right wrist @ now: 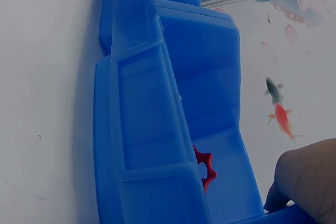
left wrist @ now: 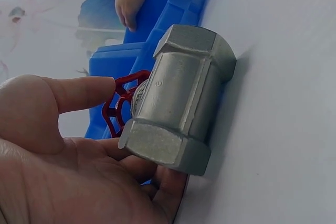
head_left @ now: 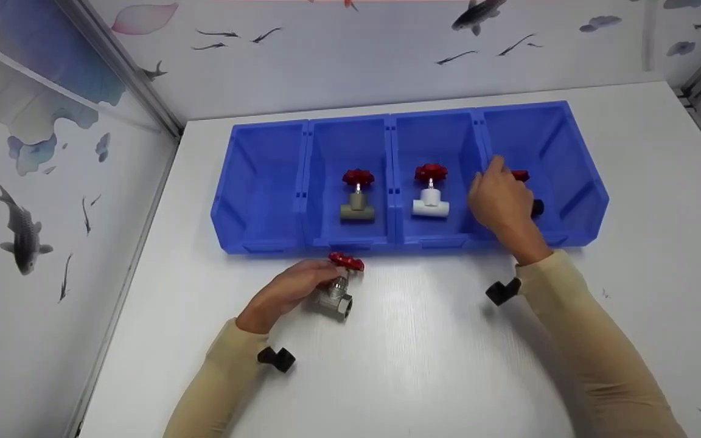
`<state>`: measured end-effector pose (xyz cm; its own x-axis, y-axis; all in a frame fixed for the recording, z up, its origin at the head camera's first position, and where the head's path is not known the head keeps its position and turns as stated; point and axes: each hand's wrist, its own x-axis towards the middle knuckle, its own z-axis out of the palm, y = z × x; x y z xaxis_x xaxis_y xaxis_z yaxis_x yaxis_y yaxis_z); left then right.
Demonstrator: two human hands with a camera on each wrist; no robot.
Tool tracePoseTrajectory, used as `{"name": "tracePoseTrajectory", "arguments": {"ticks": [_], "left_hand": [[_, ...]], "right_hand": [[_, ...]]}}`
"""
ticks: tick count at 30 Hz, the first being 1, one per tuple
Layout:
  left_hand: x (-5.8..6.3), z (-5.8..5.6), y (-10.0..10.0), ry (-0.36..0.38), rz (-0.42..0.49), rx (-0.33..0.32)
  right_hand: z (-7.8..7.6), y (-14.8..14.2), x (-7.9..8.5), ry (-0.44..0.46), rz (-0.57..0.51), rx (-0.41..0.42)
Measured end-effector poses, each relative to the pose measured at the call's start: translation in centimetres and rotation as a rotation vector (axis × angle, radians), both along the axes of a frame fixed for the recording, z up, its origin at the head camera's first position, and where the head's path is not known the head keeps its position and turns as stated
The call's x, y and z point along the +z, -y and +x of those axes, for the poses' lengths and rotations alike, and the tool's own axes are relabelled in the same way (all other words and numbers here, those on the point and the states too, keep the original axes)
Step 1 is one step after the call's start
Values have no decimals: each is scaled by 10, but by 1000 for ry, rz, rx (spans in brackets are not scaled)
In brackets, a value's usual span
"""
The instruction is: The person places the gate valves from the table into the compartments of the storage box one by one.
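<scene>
My left hand point(head_left: 292, 285) holds a metal gate valve point(head_left: 337, 298) in front of the bins. Its red handwheel point(left wrist: 126, 100) sits between the thumb and fingers, and the silver body point(left wrist: 176, 98) faces the wrist camera, close over the table. My right hand point(head_left: 501, 198) grips the divider between the third and fourth compartments of the blue bins point(head_left: 259, 246); its fingertips are at that wall's top edge in the right wrist view. Beside this hand, in the fourth compartment, a valve with a red handwheel point(head_left: 519, 175) and black body point(head_left: 537, 208) is partly hidden.
An olive-grey valve point(head_left: 357, 210) lies in the second compartment and a white valve point(head_left: 430, 207) in the third, both with red handwheels. The bins stand in a row on the white table point(head_left: 411, 365). Printed panels point(head_left: 356, 67) enclose the back and sides.
</scene>
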<state>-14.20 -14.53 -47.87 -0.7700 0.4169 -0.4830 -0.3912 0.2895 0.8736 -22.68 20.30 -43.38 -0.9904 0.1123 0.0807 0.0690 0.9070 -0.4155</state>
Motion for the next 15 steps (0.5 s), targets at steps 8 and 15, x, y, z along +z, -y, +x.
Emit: {"name": "tracePoseTrajectory", "arguments": {"ticks": [8, 15], "left_hand": [[2, 2, 2, 33, 20, -9], [4, 4, 3, 17, 36, -16]], "right_hand": [[1, 0, 2, 45, -4, 9], [-1, 0, 2, 74, -9, 2]]}}
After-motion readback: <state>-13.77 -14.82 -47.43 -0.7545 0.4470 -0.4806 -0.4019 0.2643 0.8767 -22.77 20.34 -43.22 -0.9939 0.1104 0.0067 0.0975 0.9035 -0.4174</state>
